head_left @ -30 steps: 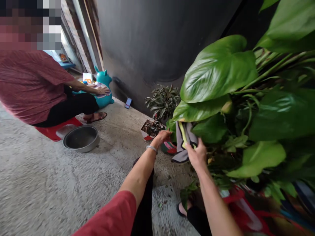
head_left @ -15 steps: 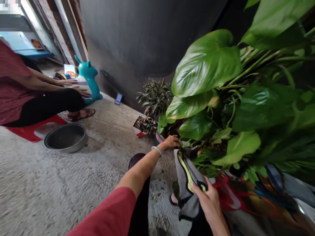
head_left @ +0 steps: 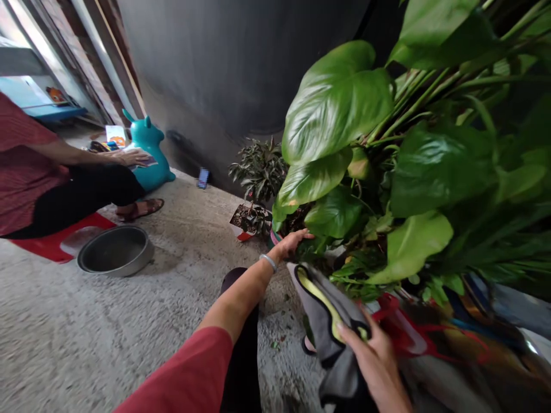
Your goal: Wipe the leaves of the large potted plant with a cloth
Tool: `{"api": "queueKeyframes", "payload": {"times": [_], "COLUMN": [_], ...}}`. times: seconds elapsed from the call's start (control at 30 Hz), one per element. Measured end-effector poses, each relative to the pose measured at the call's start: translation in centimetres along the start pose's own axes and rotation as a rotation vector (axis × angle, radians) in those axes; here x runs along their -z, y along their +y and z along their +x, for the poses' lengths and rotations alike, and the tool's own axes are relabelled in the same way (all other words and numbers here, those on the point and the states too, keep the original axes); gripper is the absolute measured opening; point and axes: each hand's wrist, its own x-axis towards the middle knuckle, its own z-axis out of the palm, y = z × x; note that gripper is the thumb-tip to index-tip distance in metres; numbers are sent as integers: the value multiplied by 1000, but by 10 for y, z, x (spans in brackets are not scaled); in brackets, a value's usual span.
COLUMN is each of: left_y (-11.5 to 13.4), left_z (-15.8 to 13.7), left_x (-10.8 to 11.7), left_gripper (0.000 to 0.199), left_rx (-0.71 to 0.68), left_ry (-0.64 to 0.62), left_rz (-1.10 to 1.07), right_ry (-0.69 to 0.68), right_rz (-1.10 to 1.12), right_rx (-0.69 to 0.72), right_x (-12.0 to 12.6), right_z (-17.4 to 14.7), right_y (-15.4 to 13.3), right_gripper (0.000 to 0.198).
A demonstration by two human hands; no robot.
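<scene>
My left hand [head_left: 294, 243], with a light bangle on its wrist, reaches to the base of a large leafy plant [head_left: 340, 109]. Its visible fingers are stretched out beside the low leaves; the tips are partly hidden by foliage. Folded in my right hand [head_left: 370, 350] is a grey cloth [head_left: 316, 312] with black edging and a yellow-green inner side. My right thumb presses on its fold. The cloth hangs below the plant's leaves. Just left of the left hand, a green and pink pot [head_left: 274, 236] shows in part.
A small dark-leaved plant grows in a white and red pot [head_left: 243, 230] by the dark wall. To the left, a person sits on a red stool [head_left: 55, 238], a hand on a cloth over a teal animal toy [head_left: 148, 146]. A grey basin [head_left: 115, 252] stands nearby.
The view has shifted slightly. My left hand has lifted a little and its fingers look straighter. The cloth stays in my right hand. The other person's hand has moved on the toy.
</scene>
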Motion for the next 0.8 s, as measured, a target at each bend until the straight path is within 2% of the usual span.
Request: {"api": "queueKeyframes", "payload": {"times": [0.1,0.17,0.23,0.33,0.43,0.5,0.57,0.63,0.7,0.73,0.8], "left_y": [-3,-8,-11,-12,-9,-8,-9,-11,-12,-11,-3], "left_z": [-6,-8,-7,-3,-1,-2,-5,-7,-9,-10,-13], "left_x": [-3,-5,-5,-2,-1,-4,-9,-13,-14,-14,-11], "left_gripper": [36,39,39,35,29,26,24,23,23,23,23], "left_rx": [-19,-47,-102,-123,-72,-53,-44,-42,-42,-60,-161], "left_ry": [-51,-49,-48,-4,46,31,17,21,40,81,278], "left_rz": [-33,-33,-8,31,38,48,57,62,72,86,110], "right_ry": [261,361,310,202,237,304,305,220,116,69,-19], "right_rz": [-90,-176,-203,-180,-122,-108,-115,-108,-97,-92,-60], "right_rx": [-6,13,11,34,31,5,-2,19,50,60,44], "right_x": [12,-1,-21,-35,-15,0,-1,-22,-52,-64,-73], "right_z": [30,59,73,57,39,47,63,72,62,50,19], "right_y": [-15,-22,-21,-6,4,-1,-12,-22,-25,-23,-13], "right_gripper": [71,71,59,46,61,67,67,65,62,60,53]}}
